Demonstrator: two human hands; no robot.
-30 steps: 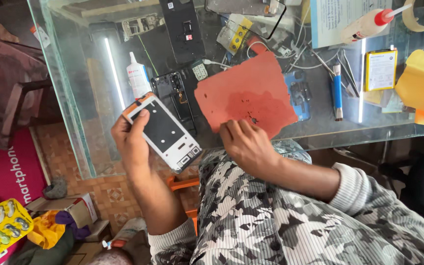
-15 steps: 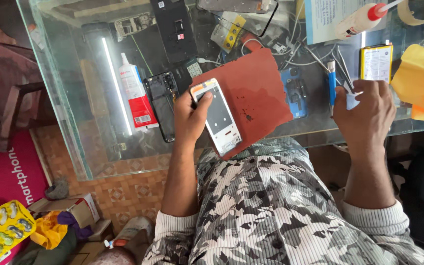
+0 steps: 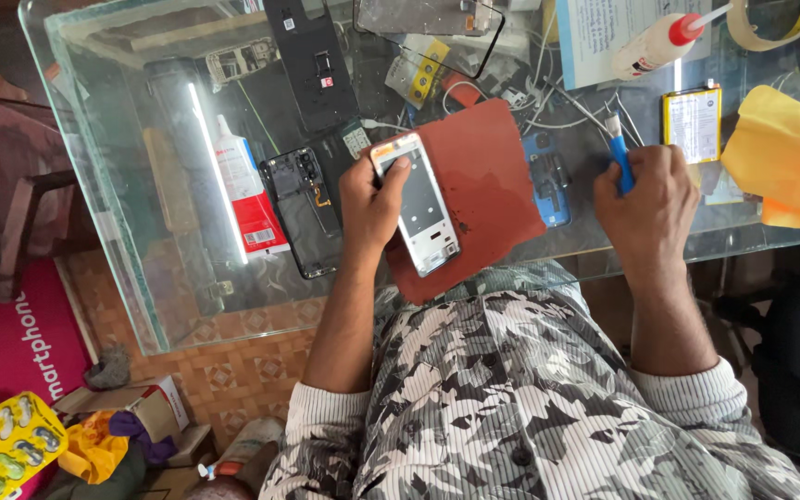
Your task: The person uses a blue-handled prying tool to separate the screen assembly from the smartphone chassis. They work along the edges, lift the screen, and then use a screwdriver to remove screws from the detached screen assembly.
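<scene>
A glass table (image 3: 141, 278) fills most of the view, with the person seated at its near edge in a grey patterned shirt. On the glass in front of them lies a red mat (image 3: 493, 176), its near corner hanging just over the table edge.

The left hand (image 3: 372, 199) is closed around a phone frame (image 3: 416, 204), a white-edged shell with a grey inside, held at a tilt over the left part of the mat; the thumb lies across its upper end and the fingers wrap its left side. To the left of that hand, flat on the glass, is a black phone back (image 3: 303, 213), and left of that a white and red glue tube (image 3: 243, 185) lying lengthwise. A longer black phone panel (image 3: 312, 65) lies farther back.

The right hand (image 3: 650, 199) is curled shut around a blue tool (image 3: 618, 153), whose white tip points away from the person. Between the two hands, at the right edge of the mat, sits a blue phone part (image 3: 548, 176). Beyond the right hand lies a yellow-edged battery (image 3: 693, 125), and to its right a yellow cloth (image 3: 775, 153). A white bottle with a red tip (image 3: 655, 42) lies at the far side, on a printed sheet.
</scene>
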